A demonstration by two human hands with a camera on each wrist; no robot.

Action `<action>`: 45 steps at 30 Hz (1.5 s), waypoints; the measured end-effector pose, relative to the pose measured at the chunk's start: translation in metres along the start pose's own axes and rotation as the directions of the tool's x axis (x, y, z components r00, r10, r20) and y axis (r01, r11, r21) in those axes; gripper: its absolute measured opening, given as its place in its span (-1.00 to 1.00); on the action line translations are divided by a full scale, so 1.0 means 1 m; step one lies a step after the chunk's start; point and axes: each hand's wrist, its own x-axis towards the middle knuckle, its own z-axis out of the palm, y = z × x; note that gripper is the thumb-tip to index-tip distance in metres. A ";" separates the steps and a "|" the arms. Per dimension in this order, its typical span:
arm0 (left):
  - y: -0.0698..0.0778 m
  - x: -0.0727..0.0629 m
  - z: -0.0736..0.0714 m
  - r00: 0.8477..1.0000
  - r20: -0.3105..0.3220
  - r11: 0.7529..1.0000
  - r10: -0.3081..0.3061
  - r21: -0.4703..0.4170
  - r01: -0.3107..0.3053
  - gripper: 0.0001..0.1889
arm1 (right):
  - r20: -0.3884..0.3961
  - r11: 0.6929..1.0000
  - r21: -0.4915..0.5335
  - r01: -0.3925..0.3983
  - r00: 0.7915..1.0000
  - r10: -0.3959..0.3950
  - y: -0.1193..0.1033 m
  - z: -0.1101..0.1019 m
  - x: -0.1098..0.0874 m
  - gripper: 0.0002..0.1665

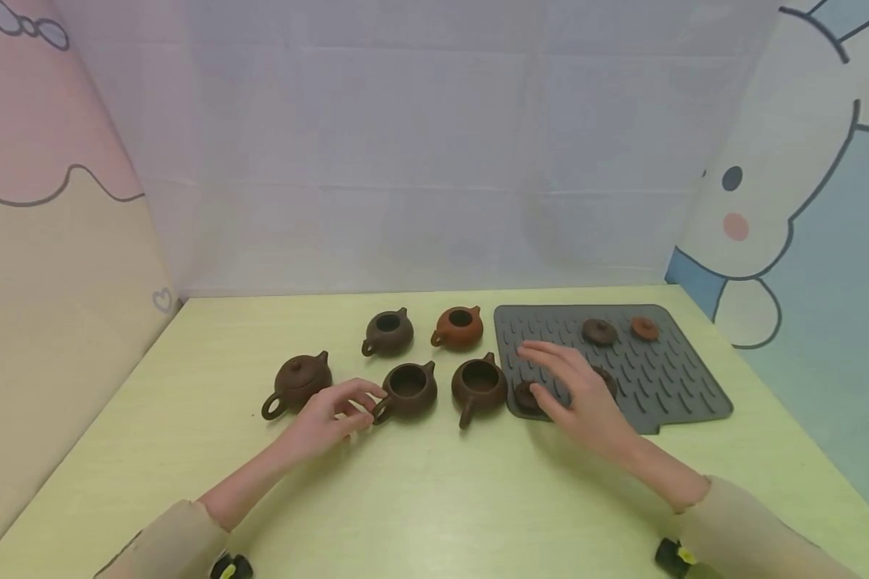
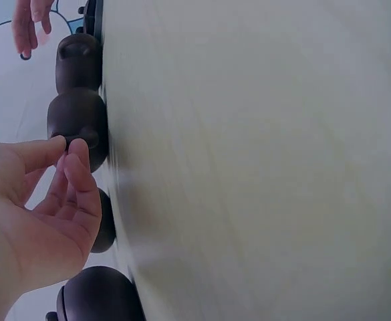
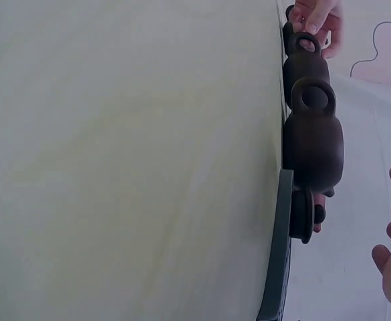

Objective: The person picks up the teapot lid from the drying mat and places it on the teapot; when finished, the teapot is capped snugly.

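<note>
My left hand (image 1: 336,414) pinches the handle of a dark brown lidless teapot (image 1: 409,394) between thumb and index finger; the left wrist view shows this pinch closely. To its right stands another lidless brown teapot (image 1: 480,394), handle toward me. My right hand (image 1: 586,402) hovers over the grey mat (image 1: 684,394) with fingers spread and nothing held. Under its thumb and fingers lies a small dark lid (image 1: 525,397), apart from the hand in the right wrist view. A second dark lid (image 1: 607,378) is partly hidden behind that hand.
A lidded brown teapot (image 1: 302,382) stands left of my left hand. Behind are a dark lidless teapot (image 1: 391,336) and a reddish lidless one (image 1: 459,330). At the mat's back lie a dark lid (image 1: 599,332) and a reddish lid (image 1: 644,328). A white curtain (image 1: 420,161) hangs behind the table.
</note>
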 end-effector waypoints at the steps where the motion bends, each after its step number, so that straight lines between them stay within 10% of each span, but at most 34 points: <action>1: 0.000 0.000 0.000 1.000 0.002 1.000 -0.002 0.000 0.002 -0.68 | -0.002 1.000 -0.013 -0.005 1.000 0.005 0.002 -0.002 0.000 -0.36; 20: 0.000 0.001 0.000 1.000 0.005 0.999 -0.018 -0.034 0.019 -0.70 | 0.018 0.978 -0.103 -0.180 0.983 0.183 0.058 -0.033 -0.022 -0.38; 37: 0.002 0.001 0.000 0.999 -0.017 0.999 -0.041 -0.019 0.041 -0.70 | 0.192 0.900 -0.110 -0.421 0.880 0.435 0.086 -0.054 -0.042 -0.60; 45: 0.006 0.000 0.001 0.998 -0.027 0.999 -0.052 -0.015 0.051 -0.70 | 0.166 0.895 -0.116 -0.431 0.880 0.445 0.086 -0.052 -0.044 -0.65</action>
